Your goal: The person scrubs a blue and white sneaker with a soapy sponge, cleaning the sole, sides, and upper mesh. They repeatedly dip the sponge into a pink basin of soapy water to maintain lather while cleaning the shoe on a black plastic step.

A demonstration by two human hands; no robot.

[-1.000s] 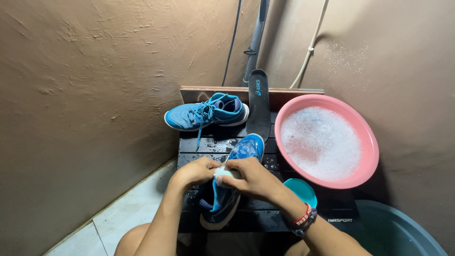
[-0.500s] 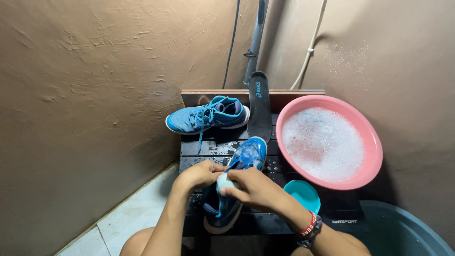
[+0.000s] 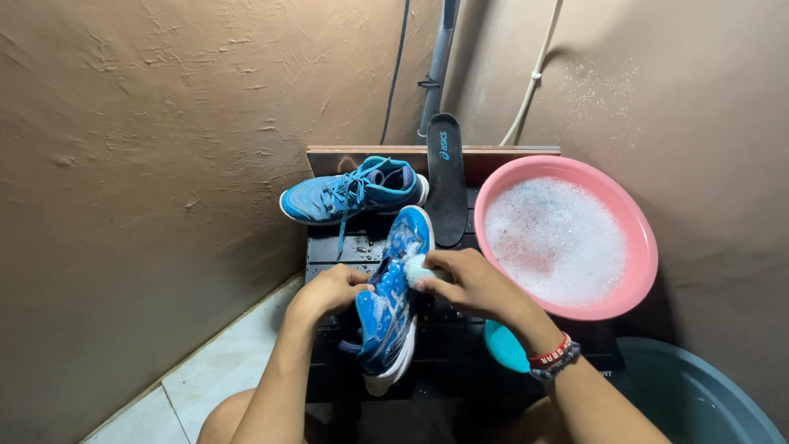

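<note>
Head view: your left hand (image 3: 329, 292) grips the wet blue shoe (image 3: 393, 308) on the black stand (image 3: 448, 345).
Right hand (image 3: 468, 284): fingers pinch a pale scrubber (image 3: 415, 269) against the upper.
Progress: shoe sudsy; second shoe (image 3: 349, 193) waits, far left.
Basin (image 3: 637, 247): foamy, right.

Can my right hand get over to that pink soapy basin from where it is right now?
Probably yes. The right hand sits on the blue shoe, just beside the pink basin, and nothing lies between them.
</note>
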